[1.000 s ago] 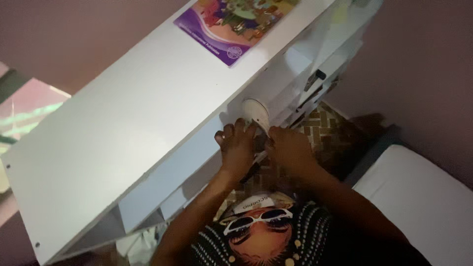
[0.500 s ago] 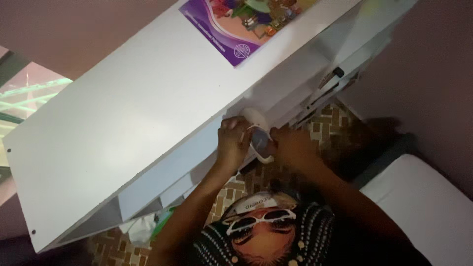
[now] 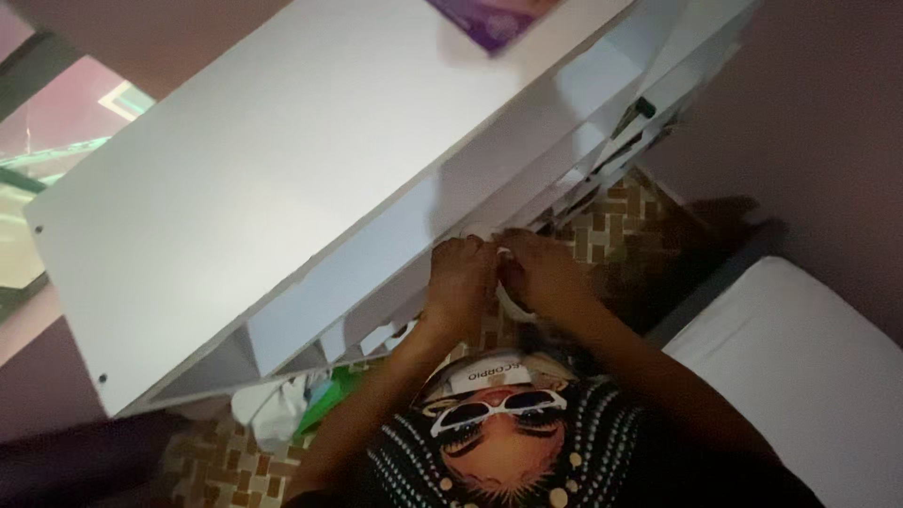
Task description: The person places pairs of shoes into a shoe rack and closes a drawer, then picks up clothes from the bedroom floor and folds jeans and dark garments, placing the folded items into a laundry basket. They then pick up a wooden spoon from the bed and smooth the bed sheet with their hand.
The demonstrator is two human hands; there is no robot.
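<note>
My left hand [image 3: 459, 280] and my right hand [image 3: 544, 273] are pressed together at the front edge of a white shelf unit [image 3: 282, 160]. Between them they grip a small white round object [image 3: 513, 309]; only a curved bit of its rim shows below my fingers, the rest is hidden. Both hands are curled shut around it, just below the shelf's top board. My forearms reach up from the bottom of the view, over a dark printed shirt [image 3: 508, 442].
A purple booklet [image 3: 489, 14] lies on the shelf top at the upper edge. Inside the shelves are white boards and a dark pen-like thing [image 3: 641, 107]. The floor [image 3: 611, 221] is brick-patterned. A white mattress-like surface [image 3: 800, 367] is at right; crumpled white and green items [image 3: 292, 404] lie under the shelf.
The white round object, plainly visible at the shelf edge earlier, is now mostly covered as both hands closed together over it. The view shifted, pushing the booklet toward the top edge.
</note>
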